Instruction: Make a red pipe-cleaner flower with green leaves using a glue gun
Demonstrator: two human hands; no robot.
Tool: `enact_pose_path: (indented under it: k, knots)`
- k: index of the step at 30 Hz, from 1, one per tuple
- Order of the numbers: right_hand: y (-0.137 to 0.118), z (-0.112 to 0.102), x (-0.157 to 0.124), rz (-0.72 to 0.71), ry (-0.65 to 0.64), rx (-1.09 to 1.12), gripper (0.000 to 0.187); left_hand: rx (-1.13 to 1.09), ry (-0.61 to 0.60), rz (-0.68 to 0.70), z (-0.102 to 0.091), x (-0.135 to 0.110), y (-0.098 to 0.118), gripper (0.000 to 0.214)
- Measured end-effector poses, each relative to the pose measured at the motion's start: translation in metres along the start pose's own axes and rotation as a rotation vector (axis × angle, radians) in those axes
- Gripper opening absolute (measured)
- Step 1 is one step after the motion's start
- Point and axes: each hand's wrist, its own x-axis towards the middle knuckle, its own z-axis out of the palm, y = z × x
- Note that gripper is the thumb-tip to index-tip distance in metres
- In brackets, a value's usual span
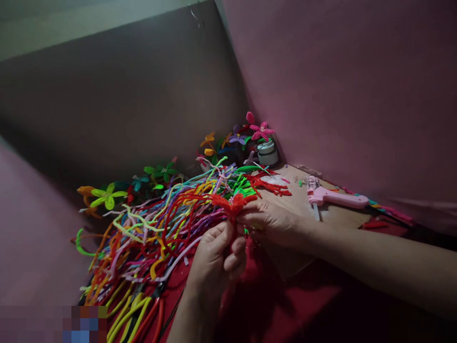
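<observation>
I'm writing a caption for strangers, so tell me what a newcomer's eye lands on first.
First, the tangle of bright fuzzy stems, left of centre. Beside it, the left hand holds a red fuzzy flower, with the right hand at its petals. Further right lies a pink glue gun.

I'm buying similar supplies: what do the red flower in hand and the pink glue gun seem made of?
Red flower: probably chenille pipe cleaner, matte, given its fuzzy surface. Pink glue gun: body likely hard plastic with a satin finish, judging by its smooth, moulded look.
</observation>
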Motion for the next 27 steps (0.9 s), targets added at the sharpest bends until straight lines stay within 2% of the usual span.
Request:
enact_pose_path:
  k: [3, 7, 9, 11, 13, 16, 22, 25, 27]
  knots:
    - [0.005, 0.000, 0.003, 0.006, 0.086, 0.065, 0.018, 0.367, 0.175, 0.190, 0.006, 0.001, -0.003, 0.029]
    - [0.005, 0.006, 0.004, -0.099, 0.128, 0.135, 0.018, 0.912, 0.489, 0.554, 0.009, 0.003, -0.014, 0.015]
    - [0.004, 0.008, 0.003, -0.148, 0.106, 0.139, 0.018, 1.076, 0.574, 0.674, 0.009, 0.004, -0.020, 0.010]
    - [0.004, 0.010, 0.002, -0.159, 0.094, 0.113, 0.019, 1.130, 0.605, 0.707, 0.007, 0.005, -0.023, 0.010]
    - [0.004, 0.011, 0.001, -0.178, 0.096, 0.080, 0.021, 1.046, 0.577, 0.642, 0.007, 0.005, -0.022, 0.011]
    - [0.004, 0.010, 0.001, -0.193, 0.078, 0.050, 0.023, 0.698, 0.457, 0.450, 0.007, 0.005, -0.016, 0.012]
    - [0.007, 0.003, 0.001, 0.000, 0.057, 0.014, 0.028, 0.055, 0.150, 0.135, 0.005, 0.003, -0.003, 0.018]
    - [0.012, 0.001, 0.002, -0.038, 0.014, 0.051, 0.020, -0.093, -0.004, -0.021, 0.001, 0.003, 0.000, 0.021]
    - [0.016, 0.000, 0.004, -0.056, 0.018, 0.084, 0.017, -0.066, -0.018, -0.039, 0.000, 0.004, 0.000, 0.021]
